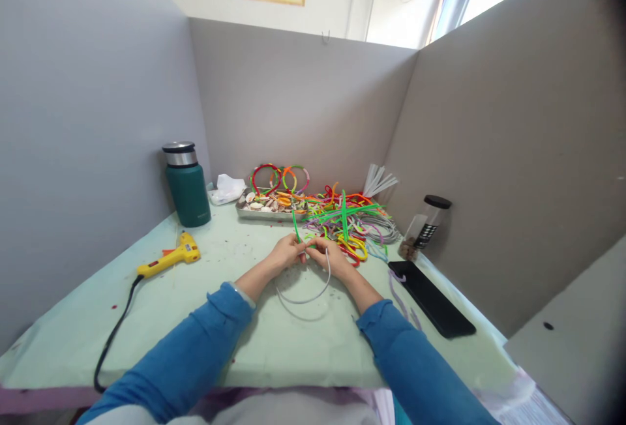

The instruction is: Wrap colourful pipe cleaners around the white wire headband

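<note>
My left hand (285,254) and my right hand (331,257) meet over the middle of the pale green table (229,340). Together they pinch a thin silver headband (307,294), which curves down toward me, and a green pipe cleaner (296,227), which sticks up from my left fingers. Both sleeves are blue. Just beyond my hands lies a heap of coloured pipe cleaners (348,219).
A metal tray (244,212) of shells and wrapped hoops sits at the back. A green flask (187,185) stands back left. A yellow glue gun (169,261) with a black cord lies left. A black phone (432,298) and a dark-lidded jar (425,226) sit right. Grey partitions enclose the table.
</note>
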A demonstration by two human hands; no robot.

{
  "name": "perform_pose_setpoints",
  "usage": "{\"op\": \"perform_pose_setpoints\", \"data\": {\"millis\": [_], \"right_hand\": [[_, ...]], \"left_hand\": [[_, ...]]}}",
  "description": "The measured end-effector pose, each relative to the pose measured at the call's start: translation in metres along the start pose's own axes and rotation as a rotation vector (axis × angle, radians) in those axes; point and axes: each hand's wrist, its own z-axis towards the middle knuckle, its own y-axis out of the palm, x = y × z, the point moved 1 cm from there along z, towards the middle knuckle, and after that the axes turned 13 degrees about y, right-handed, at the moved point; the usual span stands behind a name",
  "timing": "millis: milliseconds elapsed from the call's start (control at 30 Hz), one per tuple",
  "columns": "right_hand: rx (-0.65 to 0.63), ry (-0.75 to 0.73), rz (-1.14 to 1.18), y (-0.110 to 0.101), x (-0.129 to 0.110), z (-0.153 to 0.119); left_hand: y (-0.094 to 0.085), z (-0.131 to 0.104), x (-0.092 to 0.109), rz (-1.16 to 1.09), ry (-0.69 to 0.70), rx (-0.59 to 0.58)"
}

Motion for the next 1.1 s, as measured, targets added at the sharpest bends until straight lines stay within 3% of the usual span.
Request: {"op": "perform_pose_setpoints", "data": {"millis": [333,633,867,1100], "right_hand": [[-0.016,0.023,0.015,0.000,-0.001,-0.001],[0.000,0.031,-0.009,0.000,0.000,0.000],[0.056,0.027,-0.063,0.001,0.002,0.001],[0.119,0.014,-0.060,0.001,0.004,0.004]], "left_hand": [[0.003,0.000,0.000,-0.035,0.008,-0.032],[0.001,0.000,0.003,-0.010,0.019,0.028],[0.001,0.004,-0.006,0.039,0.011,0.115],[-0.001,0.000,-0.005,0.158,0.149,0.096]]}}
